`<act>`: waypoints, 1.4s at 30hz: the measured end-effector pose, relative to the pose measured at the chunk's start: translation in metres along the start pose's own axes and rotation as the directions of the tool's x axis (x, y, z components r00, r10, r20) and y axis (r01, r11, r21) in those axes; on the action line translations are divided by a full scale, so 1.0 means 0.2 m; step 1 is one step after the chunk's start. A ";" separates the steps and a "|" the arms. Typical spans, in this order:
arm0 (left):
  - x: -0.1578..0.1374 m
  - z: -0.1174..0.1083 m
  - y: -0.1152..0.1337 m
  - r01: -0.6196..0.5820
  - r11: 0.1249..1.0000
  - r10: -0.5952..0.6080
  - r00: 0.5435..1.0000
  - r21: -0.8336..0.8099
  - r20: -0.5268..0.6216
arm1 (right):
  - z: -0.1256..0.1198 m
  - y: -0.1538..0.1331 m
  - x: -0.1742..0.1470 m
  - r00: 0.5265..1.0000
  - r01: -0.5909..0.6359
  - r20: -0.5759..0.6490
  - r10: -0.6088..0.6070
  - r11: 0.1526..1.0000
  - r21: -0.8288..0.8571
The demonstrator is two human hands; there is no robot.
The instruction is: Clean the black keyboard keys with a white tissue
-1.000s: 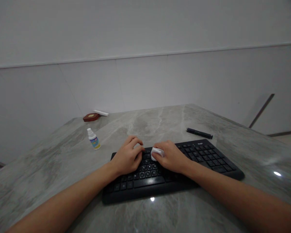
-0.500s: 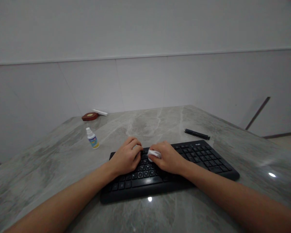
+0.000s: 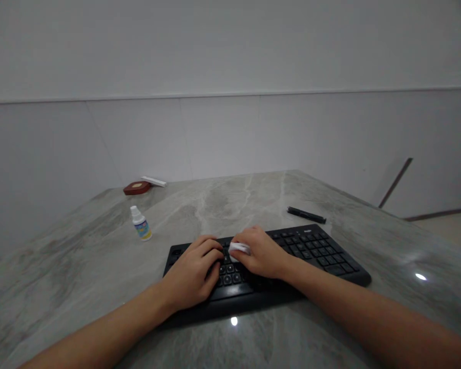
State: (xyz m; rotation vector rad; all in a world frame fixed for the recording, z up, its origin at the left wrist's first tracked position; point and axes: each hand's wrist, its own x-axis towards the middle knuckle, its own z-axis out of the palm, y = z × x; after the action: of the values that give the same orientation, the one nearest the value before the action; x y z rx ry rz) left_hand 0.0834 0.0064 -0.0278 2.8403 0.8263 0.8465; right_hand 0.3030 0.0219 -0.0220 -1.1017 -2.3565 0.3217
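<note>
A black keyboard [image 3: 234, 291] lies at a slant in front of me. My left hand [image 3: 194, 271] rests over its left part, thumb and fingers apart and bent down on the keys, holding nothing that I can see. Close beside it, my right hand [image 3: 259, 252] is closed around a folded white cloth [image 3: 238, 250] and presses it on the keys near the middle. Whether it is cloth or tissue is hard to tell. Both hands hide some of the keys under them.
A small spray bottle [image 3: 141, 225] with a blue and yellow label stands left of the keyboard. Behind the keyboard lies a black pen [image 3: 306, 214]. A reddish-brown box [image 3: 137, 187] and a white strip [image 3: 154, 181] sit at the marbled table's [image 3: 223, 205] back left, near the wall.
My left hand has slid towards me and now covers lower-left keys, baring the keyboard's upper left corner. My right hand has moved slightly left with the cloth. The whole view has shifted a little.
</note>
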 end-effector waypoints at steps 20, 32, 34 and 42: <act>0.00 -0.01 0.02 0.037 0.999 -0.037 0.999 0.020 -0.032 | -0.03 0.02 0.00 1.000 -0.024 0.011 0.024 0.997 -0.068; -0.02 -0.01 0.01 0.045 0.998 -0.044 0.999 0.044 -0.024 | -0.08 0.03 0.00 0.999 -0.031 0.026 0.033 0.998 -0.063; -0.01 -0.01 0.01 0.044 0.998 -0.043 0.999 0.046 -0.028 | -0.08 0.03 0.00 0.999 -0.026 0.033 0.027 0.999 -0.029; -0.02 -0.01 0.01 0.058 0.998 -0.057 0.998 0.034 -0.016 | -0.08 0.02 0.00 0.998 -0.008 0.070 0.006 1.000 0.026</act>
State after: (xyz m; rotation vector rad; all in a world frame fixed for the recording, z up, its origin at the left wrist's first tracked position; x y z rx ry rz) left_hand 0.0810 0.0031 -0.0279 2.8275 0.9284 0.8555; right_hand 0.3152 0.0239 -0.0102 -1.1034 -2.4031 0.3983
